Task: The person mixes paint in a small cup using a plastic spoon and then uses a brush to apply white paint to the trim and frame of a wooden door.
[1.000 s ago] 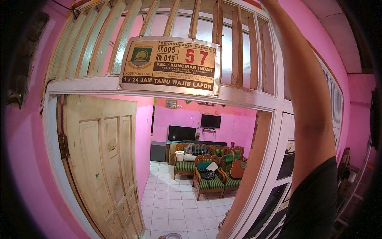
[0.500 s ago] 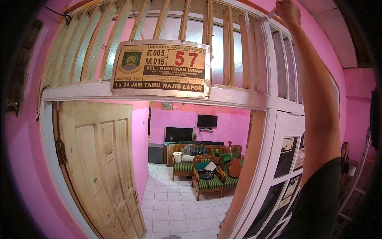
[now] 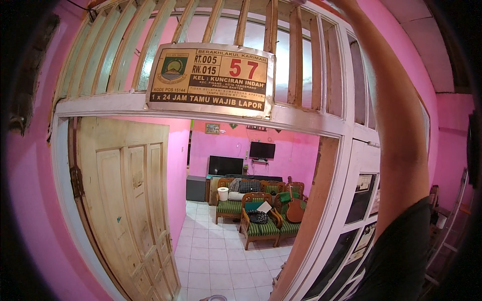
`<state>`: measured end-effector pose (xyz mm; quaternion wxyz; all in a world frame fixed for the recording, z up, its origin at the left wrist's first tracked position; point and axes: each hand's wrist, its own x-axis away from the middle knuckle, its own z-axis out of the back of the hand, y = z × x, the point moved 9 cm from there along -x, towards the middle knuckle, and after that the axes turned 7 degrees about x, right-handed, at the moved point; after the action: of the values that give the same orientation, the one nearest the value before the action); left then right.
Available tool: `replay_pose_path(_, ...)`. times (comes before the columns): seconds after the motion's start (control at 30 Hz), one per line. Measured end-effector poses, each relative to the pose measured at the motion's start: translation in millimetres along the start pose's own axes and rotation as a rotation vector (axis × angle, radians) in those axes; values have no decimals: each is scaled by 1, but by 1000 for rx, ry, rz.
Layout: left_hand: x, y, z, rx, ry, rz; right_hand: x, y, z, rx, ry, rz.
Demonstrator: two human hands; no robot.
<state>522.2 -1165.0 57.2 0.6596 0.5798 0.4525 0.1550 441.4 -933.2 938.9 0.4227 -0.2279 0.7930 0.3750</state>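
Up high right, the right hand (image 3: 344, 4) sits by the slatted frame (image 3: 243, 22) — probably stiff, best held mid-slat — fingers cropped, can't tell their grip.

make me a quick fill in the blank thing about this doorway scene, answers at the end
1. At the top edge of the view, the raised hand is the person's ____ one.
2. The wooden door stands ____ rather than shut.
3. The stringed instrument among the striped seats is a ____.
4. The wall to the left of the door is painted ____.

Missing words: right; open; guitar; pink.
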Motion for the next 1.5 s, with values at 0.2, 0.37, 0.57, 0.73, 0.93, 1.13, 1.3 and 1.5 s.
replay_pose_path(0.2,4,5,11,-59,39,-9,9,60,1,593,-13,-69)
replay_pose_path(0.37,4,7,13,-66,16,12,12,59,-26,565,-15,19)
replay_pose_path(0.57,7,-2,14,-74,18,23,6,22,16,-180,76,-237)
replay_pose_path(0.73,4,3,11,-111,33,7,45,113,-6,-605,112,-669)
replay_pose_path(0.93,2,2,0,-89,-3,44,73,208,38,348,38,-643)
replay_pose_path(1.13,6,-7,-7,-89,-1,69,85,217,57,377,18,-577)
replay_pose_path(1.3,7,1,-11,-87,17,10,81,178,22,531,-70,-205)
replay_pose_path(1.5,10,5,-16,-94,29,19,59,120,1,258,-71,-36)
